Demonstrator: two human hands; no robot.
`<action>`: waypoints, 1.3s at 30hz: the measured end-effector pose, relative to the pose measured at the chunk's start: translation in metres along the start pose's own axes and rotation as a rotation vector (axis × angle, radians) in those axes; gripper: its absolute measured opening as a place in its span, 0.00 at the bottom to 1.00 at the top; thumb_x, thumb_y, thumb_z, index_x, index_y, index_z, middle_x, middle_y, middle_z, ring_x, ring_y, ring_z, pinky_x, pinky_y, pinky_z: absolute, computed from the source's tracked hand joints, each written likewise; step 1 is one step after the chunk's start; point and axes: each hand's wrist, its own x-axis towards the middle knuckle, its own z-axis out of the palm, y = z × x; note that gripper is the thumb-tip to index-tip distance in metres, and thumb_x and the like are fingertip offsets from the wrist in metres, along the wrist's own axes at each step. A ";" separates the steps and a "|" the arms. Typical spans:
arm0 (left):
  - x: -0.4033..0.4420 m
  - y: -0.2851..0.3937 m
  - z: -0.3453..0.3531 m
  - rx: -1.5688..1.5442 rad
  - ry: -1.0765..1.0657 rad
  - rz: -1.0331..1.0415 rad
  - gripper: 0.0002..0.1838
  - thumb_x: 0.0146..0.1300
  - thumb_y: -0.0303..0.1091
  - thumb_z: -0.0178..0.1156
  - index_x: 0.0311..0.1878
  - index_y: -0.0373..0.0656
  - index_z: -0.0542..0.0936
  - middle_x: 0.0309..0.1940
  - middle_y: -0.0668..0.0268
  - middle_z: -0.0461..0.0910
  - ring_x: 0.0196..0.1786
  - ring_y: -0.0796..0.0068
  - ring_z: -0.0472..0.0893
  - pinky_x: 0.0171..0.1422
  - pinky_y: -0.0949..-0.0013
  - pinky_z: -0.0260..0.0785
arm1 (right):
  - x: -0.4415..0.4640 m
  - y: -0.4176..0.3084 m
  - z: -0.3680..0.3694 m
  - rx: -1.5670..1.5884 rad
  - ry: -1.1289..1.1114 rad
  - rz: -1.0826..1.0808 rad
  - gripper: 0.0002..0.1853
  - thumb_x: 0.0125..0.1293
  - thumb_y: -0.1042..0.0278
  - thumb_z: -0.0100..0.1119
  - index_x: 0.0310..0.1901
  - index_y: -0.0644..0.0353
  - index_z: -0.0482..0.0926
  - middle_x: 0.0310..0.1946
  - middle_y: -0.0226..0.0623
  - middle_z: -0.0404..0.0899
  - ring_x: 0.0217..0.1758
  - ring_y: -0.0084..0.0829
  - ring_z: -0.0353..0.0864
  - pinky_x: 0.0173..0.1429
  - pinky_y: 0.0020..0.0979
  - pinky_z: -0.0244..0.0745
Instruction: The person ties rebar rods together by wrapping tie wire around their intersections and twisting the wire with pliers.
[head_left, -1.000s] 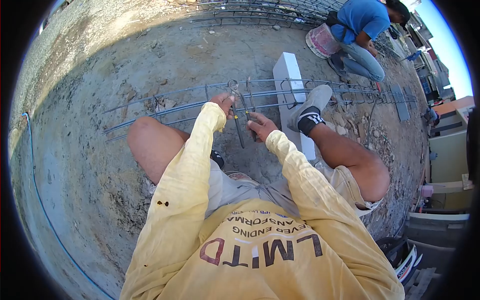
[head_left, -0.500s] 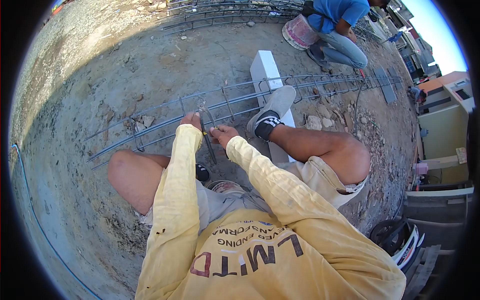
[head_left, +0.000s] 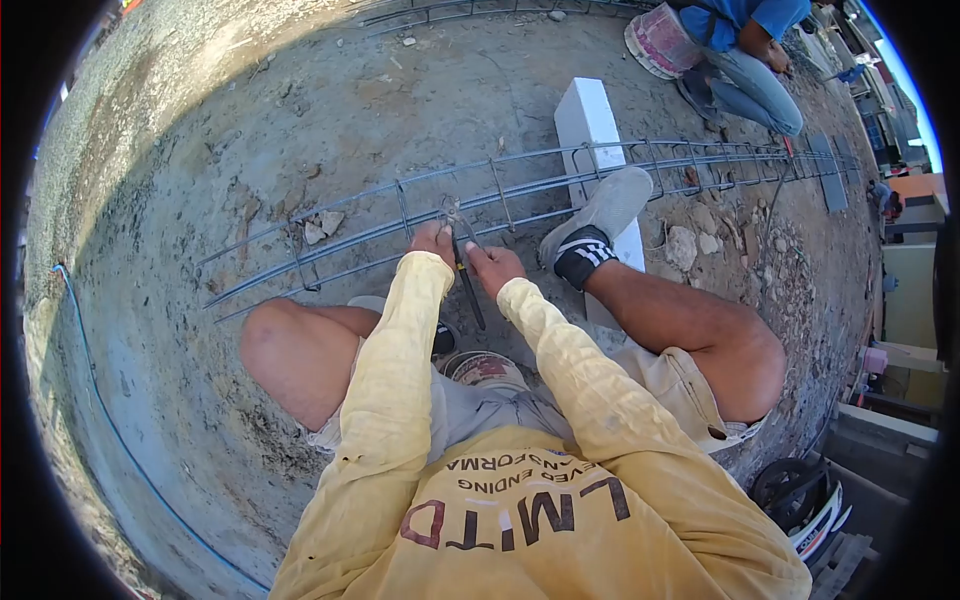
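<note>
Long-handled pincers (head_left: 463,265) stand between my hands, their jaws at the rebar cage (head_left: 480,200). My left hand (head_left: 433,240) is closed near the jaws, by the bars; what its fingers grip is too small to tell. The fingers of my right hand (head_left: 494,267) are wrapped round one handle of the pincers, while the other handle points down toward my lap. The cage runs from the left across to the far right and crosses a white block (head_left: 590,125). My right shoe (head_left: 612,212) rests beside the block, over the bars.
A co-worker in blue (head_left: 750,60) crouches at the upper right next to a stained bucket (head_left: 663,42). More rebar lies at the top. Broken stones (head_left: 682,247) lie right of my shoe. A blue hose (head_left: 125,440) curves along the left. A helmet (head_left: 818,520) is at the lower right.
The pincers' handles have come closer together between my hands. My right hand has moved in toward my left. The whole view has also shifted with the camera.
</note>
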 end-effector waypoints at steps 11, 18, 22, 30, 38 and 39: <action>0.001 -0.001 0.012 -0.181 -0.102 -0.224 0.17 0.67 0.42 0.54 0.52 0.44 0.81 0.47 0.50 0.83 0.50 0.50 0.82 0.58 0.55 0.71 | 0.007 0.021 0.001 -0.081 -0.056 0.094 0.30 0.68 0.40 0.49 0.29 0.64 0.82 0.27 0.47 0.81 0.32 0.43 0.80 0.44 0.39 0.71; -0.009 0.028 -0.004 -0.508 -0.179 -0.329 0.14 0.69 0.39 0.56 0.54 0.45 0.77 0.30 0.66 0.78 0.30 0.72 0.79 0.32 0.62 0.79 | 0.001 0.018 -0.002 -0.197 0.120 -0.079 0.27 0.66 0.44 0.53 0.32 0.66 0.82 0.29 0.54 0.79 0.39 0.52 0.81 0.51 0.46 0.72; -0.005 0.019 -0.004 -0.545 -0.147 -0.327 0.13 0.69 0.40 0.57 0.53 0.46 0.77 0.31 0.67 0.78 0.30 0.73 0.79 0.31 0.64 0.78 | 0.002 0.017 -0.013 0.224 -0.113 0.103 0.11 0.65 0.60 0.61 0.41 0.58 0.81 0.30 0.31 0.80 0.32 0.26 0.80 0.34 0.31 0.76; 0.012 0.015 -0.024 -0.783 0.140 -0.283 0.10 0.70 0.38 0.55 0.49 0.46 0.76 0.25 0.69 0.76 0.25 0.77 0.75 0.26 0.69 0.73 | -0.005 0.022 -0.029 0.544 -0.288 0.095 0.25 0.58 0.81 0.62 0.59 0.60 0.71 0.44 0.34 0.77 0.41 0.30 0.82 0.41 0.32 0.82; 0.015 0.020 -0.032 -1.239 0.203 -0.276 0.09 0.73 0.36 0.50 0.52 0.47 0.70 0.31 0.65 0.78 0.27 0.74 0.75 0.27 0.67 0.72 | -0.022 0.007 -0.048 0.828 -0.585 0.278 0.27 0.66 0.79 0.56 0.67 0.59 0.68 0.49 0.34 0.80 0.40 0.25 0.83 0.45 0.32 0.83; 0.013 0.023 -0.034 -1.308 0.184 -0.304 0.09 0.73 0.36 0.50 0.52 0.47 0.69 0.33 0.64 0.78 0.27 0.73 0.75 0.27 0.66 0.72 | -0.025 0.005 -0.052 0.886 -0.626 0.286 0.26 0.66 0.78 0.56 0.67 0.58 0.67 0.49 0.34 0.81 0.40 0.24 0.83 0.45 0.32 0.84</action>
